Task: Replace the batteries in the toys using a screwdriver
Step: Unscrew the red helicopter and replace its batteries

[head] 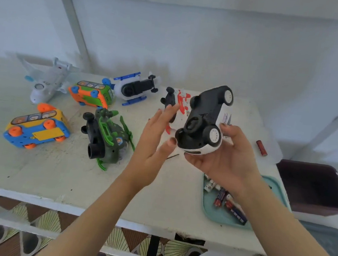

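Observation:
My right hand (227,157) holds a white toy car (204,119) up above the table, its black underside and wheels turned toward me. My left hand (156,141) hovers just left of the car with fingers straight, holding nothing. A thin dark screwdriver shaft (172,156) shows on the table between my hands. Several batteries (227,199) lie in a teal tray (213,212) under my right wrist. A single red battery (261,148) lies on the table to the right.
On the white table (54,167) lie a red-and-white toy (177,105), a green helicopter (103,137), a blue-and-white helicopter (134,89), two buses (37,127) (92,93) and a white plane (47,82). A dark box (315,186) stands at the right edge.

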Action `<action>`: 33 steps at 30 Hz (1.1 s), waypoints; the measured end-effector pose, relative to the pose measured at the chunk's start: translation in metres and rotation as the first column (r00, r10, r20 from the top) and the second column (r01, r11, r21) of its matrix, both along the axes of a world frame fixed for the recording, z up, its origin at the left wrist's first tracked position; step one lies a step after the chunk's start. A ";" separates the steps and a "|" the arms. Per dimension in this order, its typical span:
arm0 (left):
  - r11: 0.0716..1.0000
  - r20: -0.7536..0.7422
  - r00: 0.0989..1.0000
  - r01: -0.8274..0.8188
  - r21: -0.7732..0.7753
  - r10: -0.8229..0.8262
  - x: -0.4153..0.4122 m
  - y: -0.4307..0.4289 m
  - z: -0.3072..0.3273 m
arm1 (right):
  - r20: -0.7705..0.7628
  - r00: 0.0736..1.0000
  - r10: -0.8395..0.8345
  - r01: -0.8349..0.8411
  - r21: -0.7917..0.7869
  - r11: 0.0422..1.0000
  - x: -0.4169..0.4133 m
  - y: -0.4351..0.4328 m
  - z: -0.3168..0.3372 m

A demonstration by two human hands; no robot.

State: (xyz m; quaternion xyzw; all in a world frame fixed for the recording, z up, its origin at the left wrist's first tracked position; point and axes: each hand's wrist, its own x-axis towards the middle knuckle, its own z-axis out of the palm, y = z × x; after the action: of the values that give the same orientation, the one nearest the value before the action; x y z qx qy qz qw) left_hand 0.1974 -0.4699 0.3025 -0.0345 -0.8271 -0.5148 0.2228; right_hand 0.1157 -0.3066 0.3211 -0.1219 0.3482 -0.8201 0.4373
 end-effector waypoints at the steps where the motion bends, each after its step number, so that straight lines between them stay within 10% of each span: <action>1: 0.998 0.045 0.997 -0.060 0.003 0.060 -0.011 -0.003 0.006 | 0.015 0.998 -0.061 0.061 0.015 0.998 -0.008 0.000 0.002; 14: 0.913 0.511 0.759 -0.291 -0.287 0.403 -0.137 -0.020 -0.009 | -0.086 0.902 -0.423 0.430 0.269 0.862 -0.064 -0.014 0.028; 19: 0.914 0.527 0.776 -0.406 -0.004 0.347 -0.142 -0.033 0.000 | -0.241 0.896 -0.372 0.440 0.385 0.811 -0.080 -0.030 0.039; 23: 0.741 0.552 0.808 -0.497 0.452 0.205 -0.130 -0.053 0.028 | -0.356 0.851 -0.386 0.523 0.516 0.678 -0.108 -0.053 0.045; 33: 0.616 0.360 0.900 -0.433 0.659 0.247 -0.062 -0.099 0.081 | -0.520 0.852 -0.058 0.509 0.799 0.320 -0.150 -0.121 0.014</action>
State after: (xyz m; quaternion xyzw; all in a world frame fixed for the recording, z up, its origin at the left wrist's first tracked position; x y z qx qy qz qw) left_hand 0.1353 -0.5690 0.3832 0.2753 -0.5667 -0.7467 0.2133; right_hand -0.0346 -0.4280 0.3349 0.0426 0.8398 -0.5058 0.1929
